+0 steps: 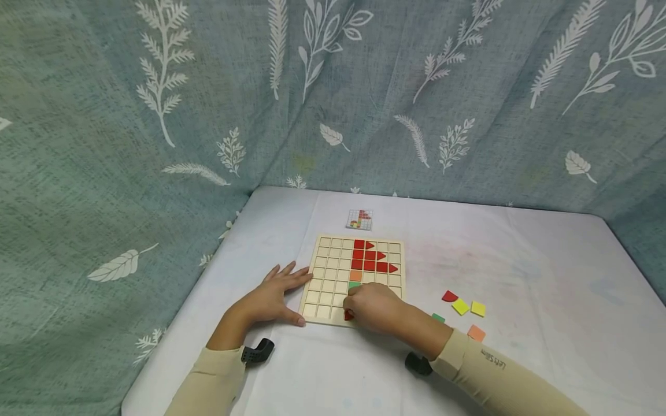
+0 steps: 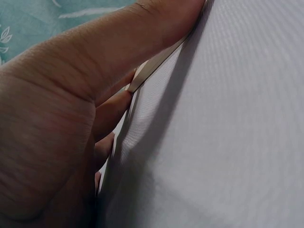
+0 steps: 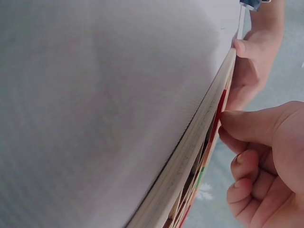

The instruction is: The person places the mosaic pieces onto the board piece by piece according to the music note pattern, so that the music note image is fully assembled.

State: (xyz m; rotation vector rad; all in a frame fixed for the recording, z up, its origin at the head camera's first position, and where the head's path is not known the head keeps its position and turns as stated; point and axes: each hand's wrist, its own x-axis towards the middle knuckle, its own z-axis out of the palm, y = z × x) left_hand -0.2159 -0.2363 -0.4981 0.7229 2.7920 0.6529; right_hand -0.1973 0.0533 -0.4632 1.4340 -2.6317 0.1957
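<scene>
A wooden grid board (image 1: 314, 310) lies on the table, with red tiles (image 1: 369, 266) set in its upper rows, an orange tile (image 1: 356, 276) below them and a green tile (image 1: 354, 285) under that. At the board's left side my left hand (image 1: 272, 297) has its fingers spread, the thumb at the lower corner. In the left wrist view its fingertips meet the board's edge (image 2: 152, 71). Over the lower middle of the board, my right hand (image 1: 376, 307) pinches a red tile (image 3: 218, 110) between thumb and index finger. The hand hides most of that tile in the head view.
A small pattern card (image 1: 359, 220) lies behind the board. To the right are a red quarter-round tile (image 1: 450, 296), two yellow tiles (image 1: 460, 307), a green tile (image 1: 438, 318) and an orange tile (image 1: 476, 333). A leaf-printed curtain (image 1: 385, 144) hangs behind the white table (image 1: 546, 289).
</scene>
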